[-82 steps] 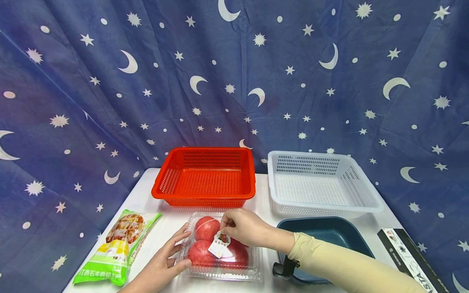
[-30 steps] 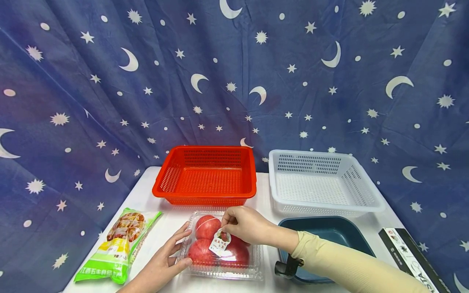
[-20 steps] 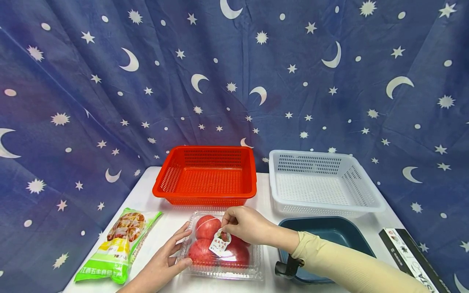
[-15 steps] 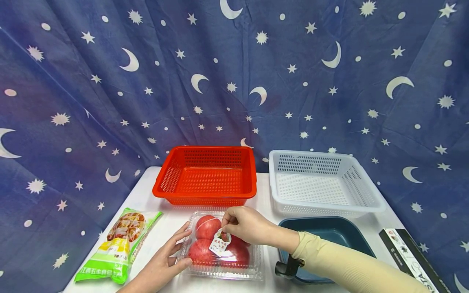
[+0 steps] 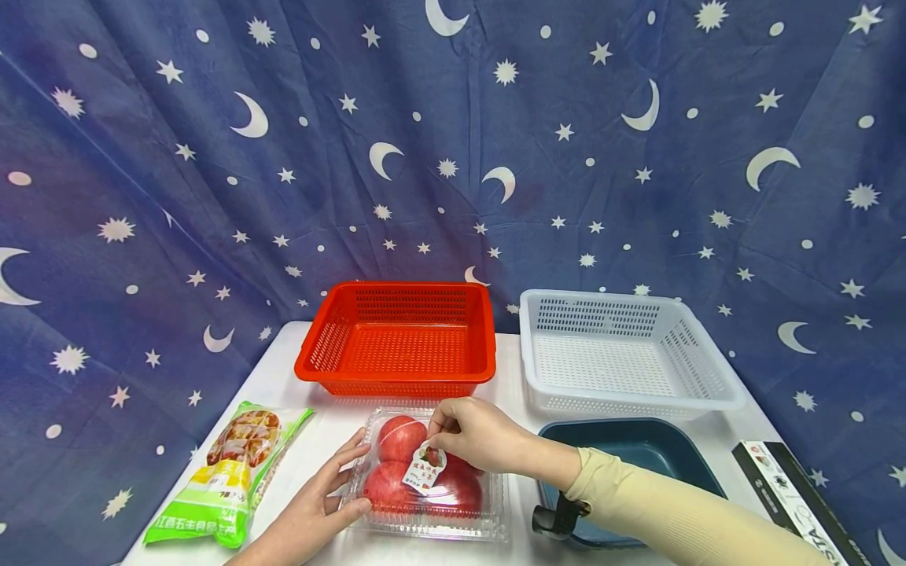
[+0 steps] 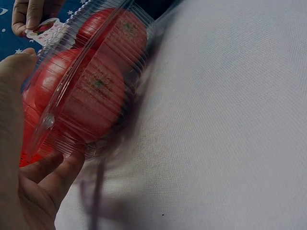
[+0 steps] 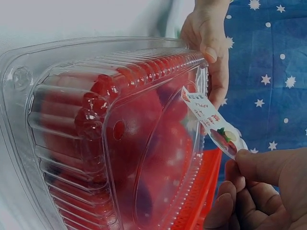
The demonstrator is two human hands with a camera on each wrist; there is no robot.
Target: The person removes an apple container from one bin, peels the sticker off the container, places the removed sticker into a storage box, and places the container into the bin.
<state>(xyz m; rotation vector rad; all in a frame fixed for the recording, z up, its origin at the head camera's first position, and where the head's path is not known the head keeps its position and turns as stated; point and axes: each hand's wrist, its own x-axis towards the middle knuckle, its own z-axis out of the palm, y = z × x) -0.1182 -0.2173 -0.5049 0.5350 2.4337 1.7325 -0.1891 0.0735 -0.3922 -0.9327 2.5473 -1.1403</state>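
A clear plastic clamshell box of red apples lies on the white table near its front edge. My right hand pinches the upper end of a white label that is partly peeled off the lid; the label stands away from the plastic. My left hand holds the box's left side, thumb on the lid edge and fingers curled under its rim. The apples fill the box.
A red basket and a white basket stand at the back of the table. A dark teal bin sits under my right forearm. A green snack bag lies left; a black box lies at the right edge.
Almost nothing has moved. The label's free end has lifted very slightly in my right hand's pinch; my left hand keeps its hold on the box.
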